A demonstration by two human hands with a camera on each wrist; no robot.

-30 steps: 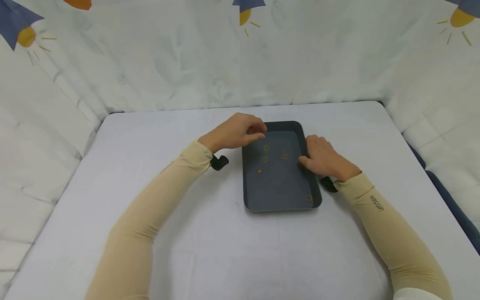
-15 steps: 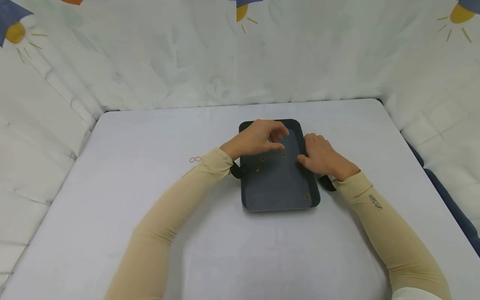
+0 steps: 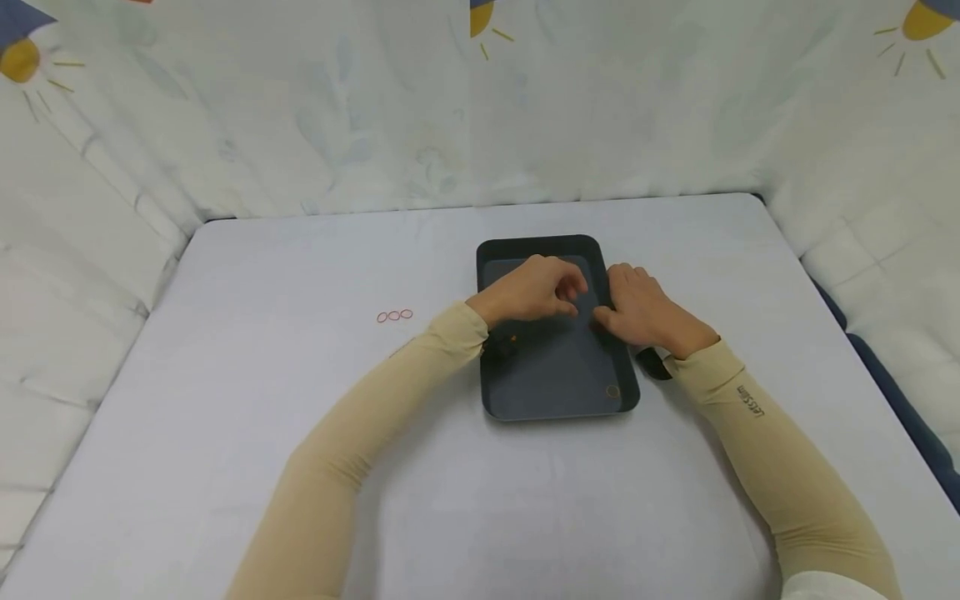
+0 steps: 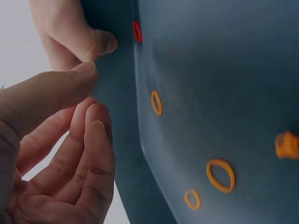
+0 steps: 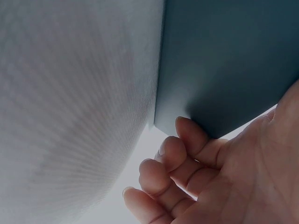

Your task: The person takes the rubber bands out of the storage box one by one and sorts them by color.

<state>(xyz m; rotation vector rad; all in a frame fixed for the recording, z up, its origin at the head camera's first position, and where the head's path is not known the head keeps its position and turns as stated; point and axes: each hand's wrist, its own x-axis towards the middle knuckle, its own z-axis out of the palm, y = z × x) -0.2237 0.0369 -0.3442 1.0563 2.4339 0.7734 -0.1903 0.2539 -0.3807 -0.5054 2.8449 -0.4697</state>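
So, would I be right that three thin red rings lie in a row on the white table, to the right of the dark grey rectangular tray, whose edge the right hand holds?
Not quite: the head view shows the three thin red rings in a row on the white table, to the left of the dark grey rectangular tray, whose edge the right hand holds.

Tray [image 3: 555, 379], dark slate; rings [image 4: 227, 189] I see in it, orange; another ring [image 4: 135, 31] there, red; three rings [image 3: 400, 315] on my white tablecloth [image 3: 225, 417], red; right sleeve [image 3: 783, 471], beige, dark lettering [image 3: 750, 402]; backdrop [image 3: 637, 117], whitish, blue-and-yellow motifs [image 3: 19, 60]
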